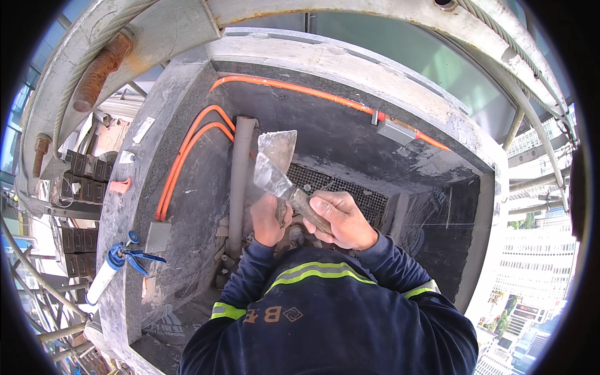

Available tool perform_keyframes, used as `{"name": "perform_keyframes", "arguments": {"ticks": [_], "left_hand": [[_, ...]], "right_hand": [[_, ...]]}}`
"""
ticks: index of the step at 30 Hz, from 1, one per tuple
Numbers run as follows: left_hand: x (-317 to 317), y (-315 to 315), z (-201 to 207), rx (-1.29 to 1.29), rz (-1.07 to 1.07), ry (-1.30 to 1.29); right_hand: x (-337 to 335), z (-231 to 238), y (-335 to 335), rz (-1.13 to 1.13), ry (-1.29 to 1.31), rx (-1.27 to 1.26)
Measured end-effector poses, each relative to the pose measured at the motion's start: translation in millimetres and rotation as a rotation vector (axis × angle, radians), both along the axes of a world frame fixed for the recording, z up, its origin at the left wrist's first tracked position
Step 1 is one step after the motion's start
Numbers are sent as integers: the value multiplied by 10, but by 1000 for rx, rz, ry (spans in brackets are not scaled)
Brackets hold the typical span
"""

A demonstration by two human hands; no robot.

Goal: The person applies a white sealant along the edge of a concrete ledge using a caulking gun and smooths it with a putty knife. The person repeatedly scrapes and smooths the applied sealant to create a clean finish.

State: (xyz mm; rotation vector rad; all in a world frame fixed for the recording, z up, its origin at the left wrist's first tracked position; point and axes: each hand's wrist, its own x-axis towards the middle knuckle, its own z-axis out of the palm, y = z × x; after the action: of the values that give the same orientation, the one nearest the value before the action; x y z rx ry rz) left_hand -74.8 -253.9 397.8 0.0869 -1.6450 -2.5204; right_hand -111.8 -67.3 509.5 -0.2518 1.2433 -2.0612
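My right hand [344, 220] is wrapped around the worn handle of a putty knife [270, 174], its dusty blade angled up and to the left. Close behind that blade is a second, wider putty knife blade [279, 147], pointing upward. My left hand [269, 220] is closed around a short handle just below, which lines up with this second blade; the join between them is hidden behind the first knife. The two blades overlap and appear to touch. Both hands are in front of my chest, side by side.
A dark-walled recess with a pale ledge [350, 62] surrounds me. Orange conduits [187, 150] run along its walls to a grey box [395, 132]. A grey vertical pipe [241, 187] stands at left. A blue caulking gun [119, 259] rests on the left ledge. Metal framework [169, 31] arches overhead.
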Motion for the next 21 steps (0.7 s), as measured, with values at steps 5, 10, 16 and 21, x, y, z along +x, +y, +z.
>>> {"name": "perform_keyframes", "arguments": {"ticks": [5,10,16,21], "left_hand": [[52,98,185,140,-78,-7],[53,117,181,117,4,14],[42,-114,57,173,162,-5],[129,-106,125,133,325,-61]], "right_hand": [[-325,-40,-171,-329,-78,-63],[66,-298,-223,-138,-33,-41],[-137,-192,46,-441,305,166],[-1179,-852,946,-746,1180,1064]]}}
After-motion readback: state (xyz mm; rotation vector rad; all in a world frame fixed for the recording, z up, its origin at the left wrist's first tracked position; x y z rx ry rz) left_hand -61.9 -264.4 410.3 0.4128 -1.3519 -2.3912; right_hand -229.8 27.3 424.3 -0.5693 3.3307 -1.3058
